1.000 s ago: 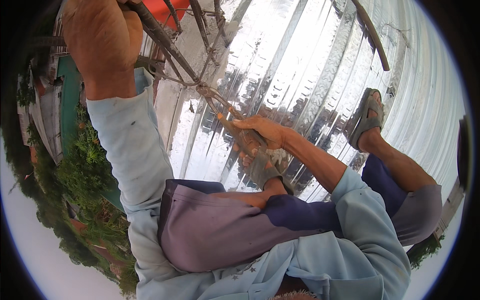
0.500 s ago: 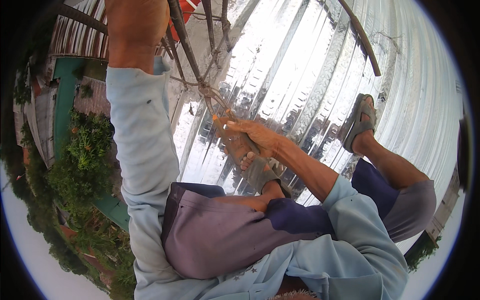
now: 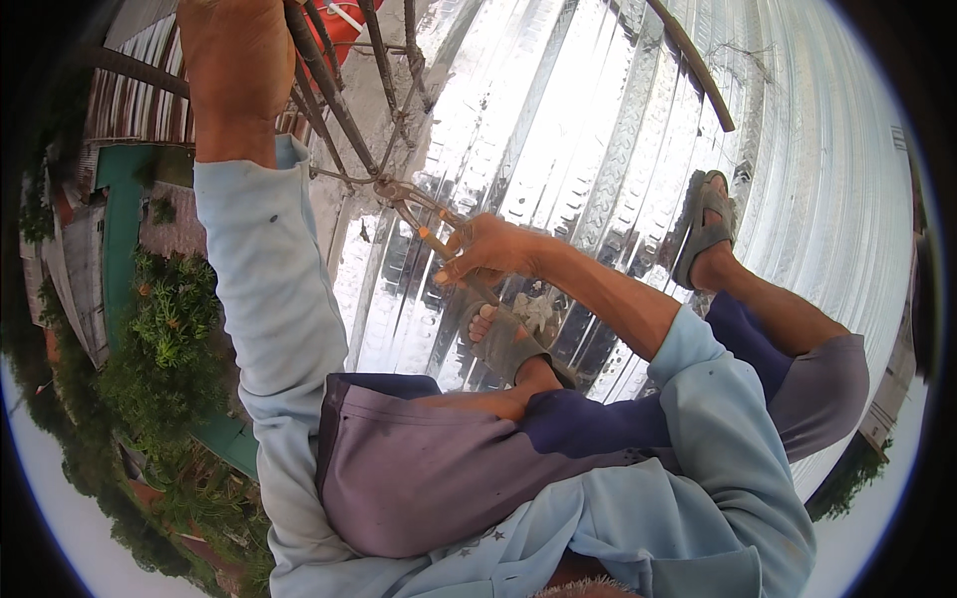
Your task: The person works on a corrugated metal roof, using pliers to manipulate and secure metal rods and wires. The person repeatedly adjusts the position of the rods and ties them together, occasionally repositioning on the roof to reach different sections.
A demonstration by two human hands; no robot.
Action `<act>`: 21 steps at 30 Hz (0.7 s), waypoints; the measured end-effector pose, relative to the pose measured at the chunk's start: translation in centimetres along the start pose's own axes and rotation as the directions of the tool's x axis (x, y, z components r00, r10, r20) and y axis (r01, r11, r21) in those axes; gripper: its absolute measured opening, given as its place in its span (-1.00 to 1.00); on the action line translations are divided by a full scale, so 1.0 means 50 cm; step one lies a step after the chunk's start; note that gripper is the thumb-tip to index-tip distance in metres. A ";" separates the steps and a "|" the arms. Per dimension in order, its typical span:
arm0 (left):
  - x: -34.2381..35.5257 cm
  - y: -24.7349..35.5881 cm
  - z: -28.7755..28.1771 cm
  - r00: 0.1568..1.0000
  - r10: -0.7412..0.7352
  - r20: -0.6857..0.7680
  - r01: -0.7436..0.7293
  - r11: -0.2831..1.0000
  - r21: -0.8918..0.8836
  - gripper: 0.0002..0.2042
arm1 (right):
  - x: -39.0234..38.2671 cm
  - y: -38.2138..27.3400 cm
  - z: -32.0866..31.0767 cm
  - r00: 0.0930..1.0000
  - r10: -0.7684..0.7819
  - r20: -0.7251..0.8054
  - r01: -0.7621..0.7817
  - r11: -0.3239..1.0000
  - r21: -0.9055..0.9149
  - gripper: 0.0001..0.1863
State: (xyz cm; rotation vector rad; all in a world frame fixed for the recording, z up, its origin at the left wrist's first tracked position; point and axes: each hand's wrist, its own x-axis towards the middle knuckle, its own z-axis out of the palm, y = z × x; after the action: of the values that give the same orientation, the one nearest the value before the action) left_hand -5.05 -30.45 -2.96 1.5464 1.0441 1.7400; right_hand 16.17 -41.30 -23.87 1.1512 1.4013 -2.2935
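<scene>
A pair of pincers with orange marks on its handles is in my right hand, fingers closed round the handles. Its jaws meet the low end of a frame of rusty steel bars, where a bar and thinner ties come together. Whether the jaws bite on wire is too small to tell. My left hand is raised at the top left beside the bars; its fingers lie out of the picture, so what they hold is hidden.
Shiny corrugated metal roofing lies under my sandalled feet. A loose bent bar rests on it. Behind the bars a red object shows. To the left, beyond the edge, are green plants and rusty lower roofs.
The pincers' handles have come closer together, and my right hand has turned over them. The bars, my left hand and the roof have shifted slightly left in view.
</scene>
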 end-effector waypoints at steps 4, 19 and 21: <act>0.016 -0.019 -0.013 0.998 -0.056 0.014 0.057 0.994 -0.092 -0.76 | -0.017 -0.026 0.035 0.951 -0.091 -0.295 -0.029 0.925 -0.380 -0.32; -0.013 0.026 0.033 0.999 0.004 -0.034 -0.003 1.000 0.018 -0.81 | -0.019 0.089 0.088 0.430 -0.793 -0.431 -0.195 0.385 -0.902 -0.27; -0.020 0.033 0.037 0.999 -0.015 -0.043 0.016 0.999 0.033 -0.82 | -0.026 0.078 0.074 0.574 -0.663 -0.481 -0.066 0.548 -0.834 -0.29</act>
State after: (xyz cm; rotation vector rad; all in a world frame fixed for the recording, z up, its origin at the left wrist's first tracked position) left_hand -2.95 -31.84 -2.06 1.5239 1.1089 1.7601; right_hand 17.28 -46.66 -24.64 1.6430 2.7743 -0.8469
